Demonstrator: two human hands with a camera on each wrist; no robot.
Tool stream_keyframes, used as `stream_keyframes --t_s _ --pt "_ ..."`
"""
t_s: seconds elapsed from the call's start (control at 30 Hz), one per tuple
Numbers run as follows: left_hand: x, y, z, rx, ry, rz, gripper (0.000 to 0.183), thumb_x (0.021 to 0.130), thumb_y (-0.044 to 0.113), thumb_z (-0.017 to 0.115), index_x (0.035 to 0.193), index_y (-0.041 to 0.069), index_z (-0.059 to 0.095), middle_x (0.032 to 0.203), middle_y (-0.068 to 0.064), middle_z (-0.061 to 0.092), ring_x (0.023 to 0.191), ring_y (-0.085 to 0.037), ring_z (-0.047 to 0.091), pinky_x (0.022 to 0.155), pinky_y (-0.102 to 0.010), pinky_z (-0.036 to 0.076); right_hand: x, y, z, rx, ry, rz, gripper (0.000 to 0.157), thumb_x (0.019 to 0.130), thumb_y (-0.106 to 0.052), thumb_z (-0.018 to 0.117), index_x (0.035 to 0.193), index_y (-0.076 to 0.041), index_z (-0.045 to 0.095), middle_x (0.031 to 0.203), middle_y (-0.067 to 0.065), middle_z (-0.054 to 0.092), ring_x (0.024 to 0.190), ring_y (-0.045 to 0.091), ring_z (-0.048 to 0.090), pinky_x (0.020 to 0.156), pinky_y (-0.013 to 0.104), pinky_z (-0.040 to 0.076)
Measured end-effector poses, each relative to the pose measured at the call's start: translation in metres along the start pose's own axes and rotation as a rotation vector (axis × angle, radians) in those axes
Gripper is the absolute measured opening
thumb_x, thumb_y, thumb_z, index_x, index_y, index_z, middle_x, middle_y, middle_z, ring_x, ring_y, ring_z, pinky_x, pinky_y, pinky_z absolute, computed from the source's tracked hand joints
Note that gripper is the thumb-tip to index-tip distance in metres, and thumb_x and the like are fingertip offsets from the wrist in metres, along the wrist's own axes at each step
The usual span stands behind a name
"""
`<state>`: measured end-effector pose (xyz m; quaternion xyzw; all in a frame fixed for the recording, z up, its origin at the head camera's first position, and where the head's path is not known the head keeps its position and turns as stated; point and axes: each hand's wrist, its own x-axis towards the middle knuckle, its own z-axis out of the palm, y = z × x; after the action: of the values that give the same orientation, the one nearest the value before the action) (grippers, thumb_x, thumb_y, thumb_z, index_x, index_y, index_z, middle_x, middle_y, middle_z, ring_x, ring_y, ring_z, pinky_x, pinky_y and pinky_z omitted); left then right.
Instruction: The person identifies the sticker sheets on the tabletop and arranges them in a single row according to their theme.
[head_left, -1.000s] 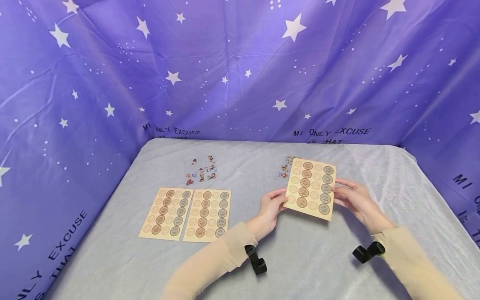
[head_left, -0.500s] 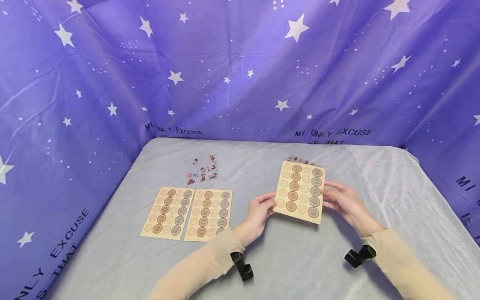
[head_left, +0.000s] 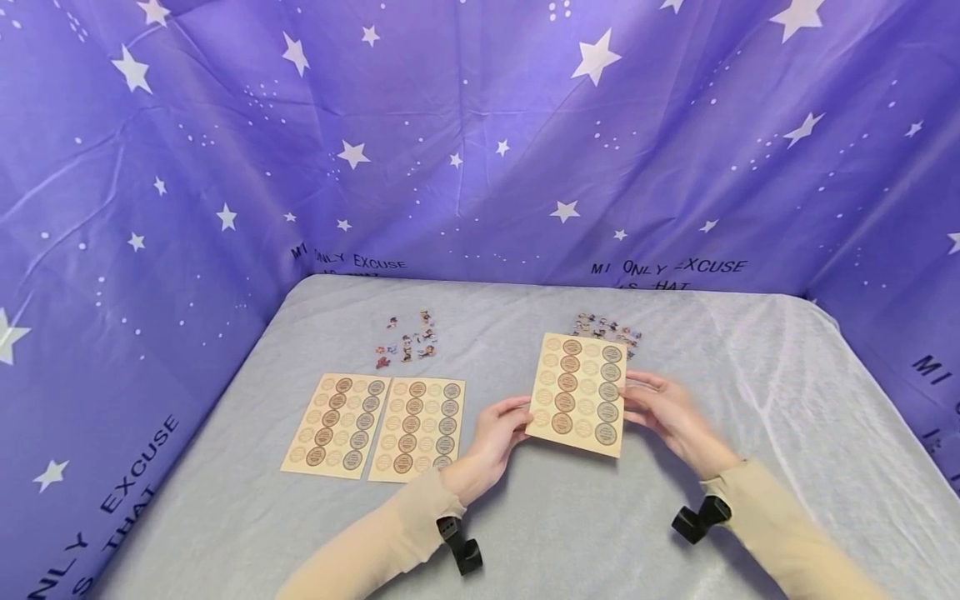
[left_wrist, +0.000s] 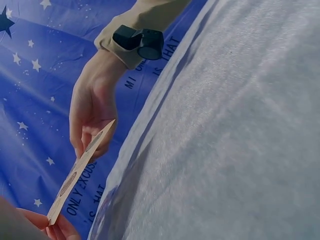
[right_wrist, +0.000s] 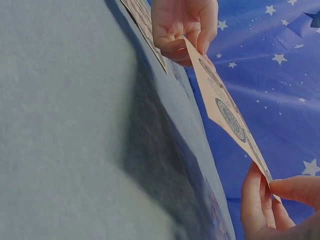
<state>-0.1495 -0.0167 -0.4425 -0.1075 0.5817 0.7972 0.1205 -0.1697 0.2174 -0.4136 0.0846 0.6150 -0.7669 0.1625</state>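
Note:
A cream sticker sheet (head_left: 579, 392) with columns of round printed seals is held up above the table, tilted toward the head camera. My left hand (head_left: 495, 437) pinches its left edge between thumb and fingers. On the opposite edge my right hand (head_left: 675, 421) pinches it, thumb in front and fingers behind. Seen from the right wrist, the sheet (right_wrist: 230, 115) stands nearly edge-on, with a gap and a shadow between it and the cloth. Two matching sheets, a left one (head_left: 333, 427) and a right one (head_left: 416, 429), lie side by side on the table's left.
Behind the flat sheets lies a clear sheet of small cartoon stickers (head_left: 407, 342). Another cartoon sticker sheet (head_left: 600, 323) lies at the back right, partly covered by the held sheet. Grey cloth (head_left: 570, 533) covers the table; a purple star-printed curtain (head_left: 480, 192) surrounds it.
Both hands have carried the held sheet left and slightly toward the front. More of the back right cartoon sticker sheet now shows. The two flat sheets have stayed put.

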Motion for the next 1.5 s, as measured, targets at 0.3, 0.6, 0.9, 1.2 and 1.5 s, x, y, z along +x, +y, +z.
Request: stream_keyframes --t_s 0.3,0.6,0.9,1.2,1.5 --pt "-0.007 0.003 -0.020 0.041 -0.017 0.028 0.039 0.079 -0.006 0.051 0.116 -0.014 0.052 0.074 0.004 0.060 0.065 -0.005 0.055 0.059 -0.016 0.047 0.005 0.011 0.013 -0.037 -0.012 0.002 0.054 0.086 0.003 0.054 0.132 0.012 0.029 0.080 -0.007 0.068 0.075 0.010 0.065 0.074 0.028 0.055" --pt "-0.015 0.004 -0.038 0.114 -0.029 0.023 0.039 0.079 -0.008 0.052 0.117 -0.013 0.051 0.073 0.005 0.058 0.065 -0.004 0.055 0.061 -0.017 0.048 0.007 0.021 0.025 -0.053 -0.033 0.008 0.051 0.085 0.004 0.054 0.129 0.015 0.031 0.081 -0.005 0.068 0.074 0.011 0.065 0.073 0.029 0.056" --pt "-0.022 0.006 -0.055 0.198 -0.050 0.028 0.039 0.080 -0.007 0.053 0.118 -0.013 0.051 0.076 0.003 0.056 0.066 -0.004 0.055 0.063 -0.019 0.049 0.007 0.029 0.038 -0.071 -0.033 0.018 0.052 0.086 0.005 0.053 0.130 0.018 0.029 0.081 -0.002 0.068 0.072 0.011 0.065 0.073 0.030 0.056" --pt "-0.028 0.008 -0.068 0.285 -0.033 0.029 0.042 0.078 -0.007 0.056 0.119 -0.009 0.053 0.077 0.003 0.057 0.068 -0.005 0.055 0.063 -0.020 0.050 0.010 0.037 0.047 -0.118 -0.048 0.023 0.051 0.084 0.005 0.053 0.129 0.018 0.031 0.082 0.002 0.067 0.071 0.012 0.064 0.073 0.032 0.056" --pt "-0.034 0.009 -0.078 0.332 -0.035 0.046 0.044 0.076 -0.009 0.057 0.119 -0.009 0.053 0.078 0.000 0.058 0.065 -0.006 0.056 0.058 -0.020 0.050 0.009 0.044 0.055 -0.152 -0.083 0.025 0.052 0.084 0.005 0.052 0.129 0.019 0.029 0.081 0.003 0.067 0.070 0.012 0.064 0.071 0.032 0.056"
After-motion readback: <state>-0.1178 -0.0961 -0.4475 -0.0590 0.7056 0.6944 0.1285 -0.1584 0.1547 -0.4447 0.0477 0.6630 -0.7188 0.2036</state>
